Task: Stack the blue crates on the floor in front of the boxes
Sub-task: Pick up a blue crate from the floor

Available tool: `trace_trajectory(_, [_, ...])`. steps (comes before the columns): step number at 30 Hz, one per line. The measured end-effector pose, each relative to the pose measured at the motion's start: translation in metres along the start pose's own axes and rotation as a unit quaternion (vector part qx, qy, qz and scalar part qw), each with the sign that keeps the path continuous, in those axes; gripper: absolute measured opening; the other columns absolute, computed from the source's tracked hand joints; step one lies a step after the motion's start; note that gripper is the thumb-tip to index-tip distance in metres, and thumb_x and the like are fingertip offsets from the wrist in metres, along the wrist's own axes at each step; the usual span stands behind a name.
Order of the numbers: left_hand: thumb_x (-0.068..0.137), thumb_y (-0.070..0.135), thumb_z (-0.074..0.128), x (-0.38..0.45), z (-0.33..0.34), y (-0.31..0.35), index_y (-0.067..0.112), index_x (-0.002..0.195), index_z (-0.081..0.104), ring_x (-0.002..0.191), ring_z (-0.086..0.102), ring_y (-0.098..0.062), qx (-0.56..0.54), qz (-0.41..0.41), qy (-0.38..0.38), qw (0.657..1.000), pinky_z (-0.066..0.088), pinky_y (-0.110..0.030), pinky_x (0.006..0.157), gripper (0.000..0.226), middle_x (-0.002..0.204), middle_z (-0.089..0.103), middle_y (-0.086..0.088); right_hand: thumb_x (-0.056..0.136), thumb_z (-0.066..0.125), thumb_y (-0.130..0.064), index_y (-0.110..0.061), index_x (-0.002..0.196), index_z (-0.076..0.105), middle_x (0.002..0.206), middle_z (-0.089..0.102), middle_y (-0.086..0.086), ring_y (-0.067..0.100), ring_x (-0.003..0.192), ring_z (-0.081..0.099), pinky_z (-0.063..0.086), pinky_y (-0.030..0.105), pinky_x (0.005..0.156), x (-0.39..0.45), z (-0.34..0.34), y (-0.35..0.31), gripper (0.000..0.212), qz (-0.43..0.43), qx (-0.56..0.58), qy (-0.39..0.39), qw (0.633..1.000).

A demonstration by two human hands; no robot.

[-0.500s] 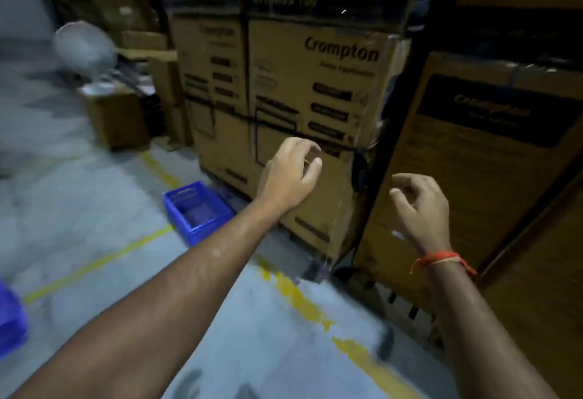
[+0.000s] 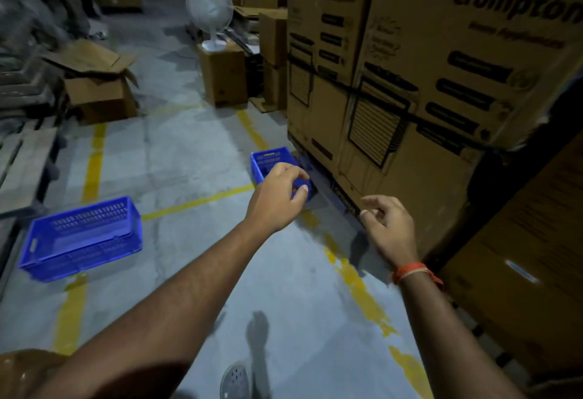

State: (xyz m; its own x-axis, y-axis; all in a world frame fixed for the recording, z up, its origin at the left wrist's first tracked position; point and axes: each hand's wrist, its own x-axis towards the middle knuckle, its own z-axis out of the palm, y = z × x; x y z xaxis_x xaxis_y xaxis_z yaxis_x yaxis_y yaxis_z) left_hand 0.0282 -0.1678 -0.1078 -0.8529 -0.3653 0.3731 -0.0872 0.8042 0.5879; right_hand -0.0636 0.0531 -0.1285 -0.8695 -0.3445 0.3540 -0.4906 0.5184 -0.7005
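Both arms are reaching out over the floor [image 2: 195, 159], and neither hand is carrying anything. The left hand [image 2: 277, 197] is hanging loosely curled, the right hand [image 2: 386, 225] is hanging the same way beside the Crompton boxes [image 2: 426, 83]; each grip is relaxed and holding nothing. One blue crate [image 2: 271, 162] is sitting at the foot of the boxes, partly hidden behind the left hand. The other blue crate [image 2: 82, 238] is lying well apart, off to the left near a wooden pallet [image 2: 25, 159]. These are looking like light, stiff plastic trays with slotted walls, so they should be lifting easily. The sensible hold is looking like the rim at the two short ends, one hand each, keeping it level for nesting
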Motion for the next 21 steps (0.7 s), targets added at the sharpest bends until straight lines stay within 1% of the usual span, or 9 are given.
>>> trace_trajectory(1, [0.088,0.031,0.054,0.007,-0.005,-0.016,0.031,0.106,0.062,0.088,0.06,-0.006,-0.003,-0.013,-0.01,1.0,0.053,-0.033,0.08,0.02,0.11,0.056,0.01,0.082,0.066,-0.009,-0.015,0.101,0.073,0.098,0.063,0.001,-0.011,0.08,0.057,0.036,0.0,0.071,0.006,0.018,-0.004,0.021,-0.003,0.007,-0.012,1.0])
trace_trajectory(2, [0.088,0.031,0.054,0.015,-0.01,-0.033,0.031,0.106,0.063,0.085,0.06,-0.004,-0.004,-0.017,-0.017,1.0,0.054,-0.033,0.079,0.019,0.11,0.056,0.011,0.082,0.066,-0.008,-0.015,0.101,0.073,0.098,0.062,0.002,-0.014,0.079,0.056,0.035,-0.001,0.069,0.013,0.037,-0.007,0.021,-0.004,0.016,-0.023,1.0])
trace_trajectory(6, [0.086,0.032,0.053,0.041,-0.034,-0.104,0.034,0.105,0.063,0.082,0.063,-0.004,-0.008,-0.053,-0.04,0.998,0.055,-0.035,0.078,0.022,0.111,0.056,0.012,0.084,0.066,-0.004,-0.011,0.103,0.073,0.101,0.063,0.004,-0.016,0.079,0.056,0.038,-0.002,0.068,0.039,0.108,-0.023,0.021,0.017,0.048,-0.069,0.996])
trace_trajectory(10, [0.085,0.026,0.056,0.059,-0.059,-0.171,0.033,0.104,0.065,0.08,0.065,-0.004,0.001,-0.087,-0.052,0.995,0.054,-0.031,0.077,0.022,0.113,0.058,0.008,0.084,0.067,-0.004,-0.012,0.102,0.073,0.103,0.064,0.004,-0.006,0.079,0.06,0.037,-0.003,0.069,0.068,0.168,-0.037,0.021,0.032,0.057,-0.095,0.993])
trace_trajectory(14, [0.087,0.025,0.057,0.082,-0.075,-0.227,0.032,0.104,0.065,0.079,0.065,-0.002,-0.008,-0.111,-0.058,0.992,0.053,-0.029,0.078,0.021,0.114,0.058,0.007,0.084,0.067,-0.005,-0.015,0.101,0.073,0.103,0.063,0.0,-0.004,0.079,0.06,0.037,-0.003,0.067,0.097,0.22,-0.045,0.021,0.065,0.063,-0.133,0.987])
trace_trajectory(17, [0.087,0.027,0.056,0.108,-0.076,-0.264,0.032,0.105,0.065,0.081,0.065,-0.001,-0.003,-0.119,-0.068,0.991,0.051,-0.026,0.077,0.021,0.115,0.058,0.008,0.084,0.066,-0.006,-0.019,0.098,0.073,0.104,0.063,-0.002,-0.002,0.081,0.062,0.038,-0.001,0.067,0.126,0.255,-0.047,0.02,0.094,0.074,-0.145,0.982])
trace_trajectory(19, [0.088,0.025,0.057,0.132,-0.072,-0.29,0.032,0.106,0.065,0.081,0.065,-0.001,-0.003,-0.118,-0.083,0.99,0.047,-0.023,0.074,0.021,0.114,0.059,0.008,0.084,0.066,-0.005,-0.017,0.098,0.073,0.104,0.063,-0.001,0.0,0.082,0.063,0.039,0.0,0.068,0.151,0.278,-0.043,0.02,0.105,0.076,-0.155,0.979])
trace_trajectory(21, [0.089,0.025,0.057,0.161,-0.063,-0.314,0.032,0.107,0.065,0.082,0.066,-0.001,0.0,-0.115,-0.112,0.987,0.046,-0.022,0.075,0.02,0.115,0.059,0.009,0.084,0.066,-0.005,-0.015,0.099,0.074,0.105,0.064,0.0,0.003,0.083,0.064,0.042,0.004,0.072,0.177,0.302,-0.036,0.02,0.111,0.076,-0.163,0.977])
